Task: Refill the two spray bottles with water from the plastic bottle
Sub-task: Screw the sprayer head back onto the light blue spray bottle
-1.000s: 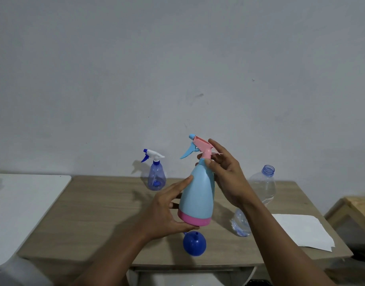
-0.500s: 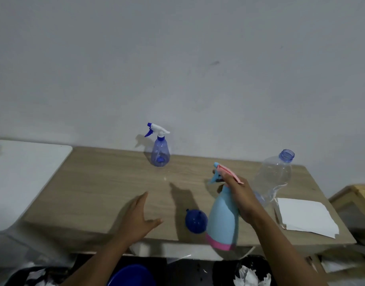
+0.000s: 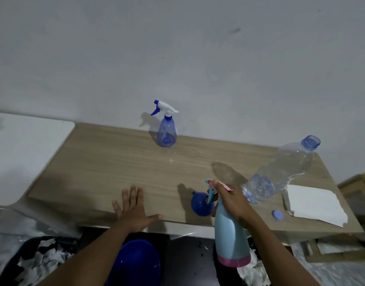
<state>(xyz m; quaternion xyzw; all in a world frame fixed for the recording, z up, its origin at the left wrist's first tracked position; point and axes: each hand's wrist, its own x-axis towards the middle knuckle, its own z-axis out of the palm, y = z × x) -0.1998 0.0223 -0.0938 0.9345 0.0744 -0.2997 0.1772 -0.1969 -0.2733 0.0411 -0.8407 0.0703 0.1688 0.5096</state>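
My right hand (image 3: 232,200) grips the neck of a light blue spray bottle (image 3: 231,238) with a pink base and pink trigger head, holding it in front of the table's near edge, below table height. My left hand (image 3: 133,211) lies open and flat on the wooden table (image 3: 115,162) near its front edge. A small clear blue spray bottle (image 3: 166,132) with a white and blue trigger stands at the back by the wall. The uncapped clear plastic bottle (image 3: 280,172) stands at the right. A blue funnel (image 3: 200,204) sits on the table beside the held bottle.
A blue bottle cap (image 3: 277,215) and white paper (image 3: 315,203) lie at the table's right. A blue basin (image 3: 136,263) sits on the floor below, with crumpled paper in a dark bin (image 3: 43,256) at the left. A white surface (image 3: 22,141) adjoins the table's left.
My right hand has lowered the light blue spray bottle from above the table down past its front edge. My left hand let go of it and came to rest flat on the table.
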